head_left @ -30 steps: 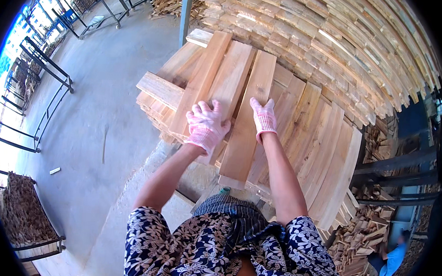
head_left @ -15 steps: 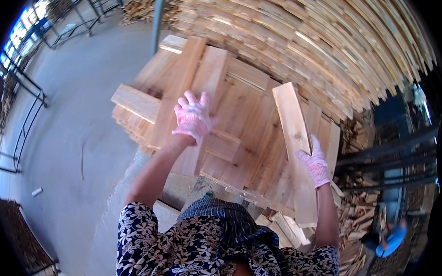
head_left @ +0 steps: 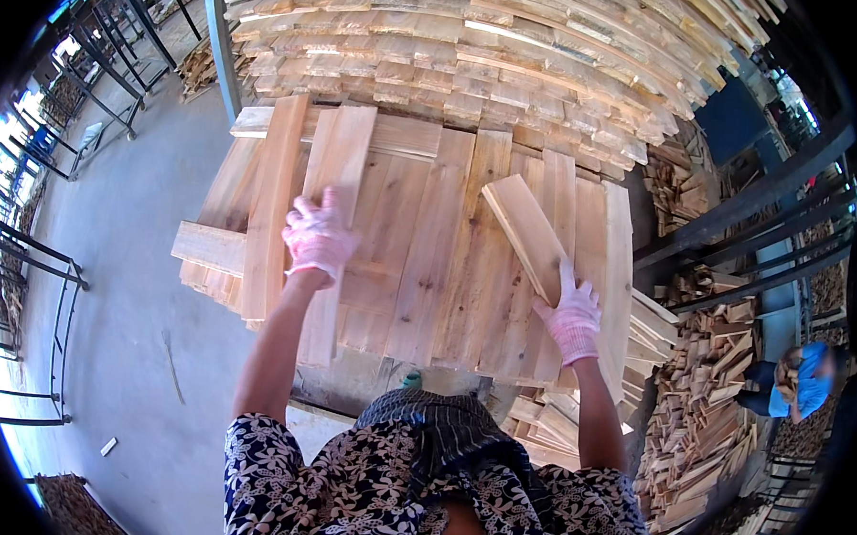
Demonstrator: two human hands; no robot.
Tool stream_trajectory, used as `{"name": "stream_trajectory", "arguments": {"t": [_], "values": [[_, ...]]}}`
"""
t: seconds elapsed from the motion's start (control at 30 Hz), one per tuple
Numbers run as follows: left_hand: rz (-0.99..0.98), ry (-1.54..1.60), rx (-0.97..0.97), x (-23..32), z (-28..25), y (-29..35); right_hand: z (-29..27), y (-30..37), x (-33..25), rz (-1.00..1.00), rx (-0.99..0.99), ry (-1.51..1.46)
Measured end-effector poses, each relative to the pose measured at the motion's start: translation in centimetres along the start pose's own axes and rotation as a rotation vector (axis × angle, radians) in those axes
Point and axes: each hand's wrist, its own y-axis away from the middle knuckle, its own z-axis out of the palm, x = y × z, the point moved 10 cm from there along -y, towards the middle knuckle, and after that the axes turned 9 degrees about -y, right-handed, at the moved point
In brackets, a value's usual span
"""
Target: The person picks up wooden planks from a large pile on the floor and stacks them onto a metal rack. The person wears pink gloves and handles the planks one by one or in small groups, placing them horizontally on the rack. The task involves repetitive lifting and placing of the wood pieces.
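Observation:
My left hand (head_left: 317, 239), in a pink-and-white knit glove, lies over a long, pale wooden board (head_left: 353, 149) on the left of the stack. Its fingers are spread across the board. Beside it lies another long, reddish board (head_left: 277, 194). On the right, my gloved right hand (head_left: 571, 322) has the near end of a shorter plank (head_left: 524, 229) between thumb and forefinger, its other fingers apart. That plank slants to the far left over the boards. Beneath both hands, a layer of boards (head_left: 429, 258) lies side by side.
Behind stands a tall stack of lumber (head_left: 409, 56), next to a grey metal post (head_left: 223, 53). A short crosswise board (head_left: 209, 246) sticks out at the left. Scrap wood (head_left: 695, 403) is heaped to the right, near a person in blue (head_left: 801, 379). Concrete floor (head_left: 151, 275) spreads leftward.
My right hand has lowered the short plank toward the boards, tilting it farther left. My left hand stays over the left-hand boards. The whole view has shifted.

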Motion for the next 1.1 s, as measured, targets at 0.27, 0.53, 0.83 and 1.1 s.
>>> {"name": "stream_trajectory", "arguments": {"t": [0.27,0.53,0.83,1.1], "values": [[-0.136,0.13,-0.018,-2.1,1.0,-2.4,-3.4,-3.8,0.4,-0.231,-0.011,-0.127],[-0.111,0.121,0.015,0.0,2.3,-2.8,-6.5,-18.2,-9.0,-0.629,-0.127,0.202],[-0.093,0.219,0.096,-0.6,2.7,-3.9,-3.2,-21.2,-8.9,-0.842,-0.025,0.079],[0.045,1.383,0.339,-1.4,-3.7,11.8,-3.9,-20.7,-7.4,-0.954,0.281,0.082]]}}
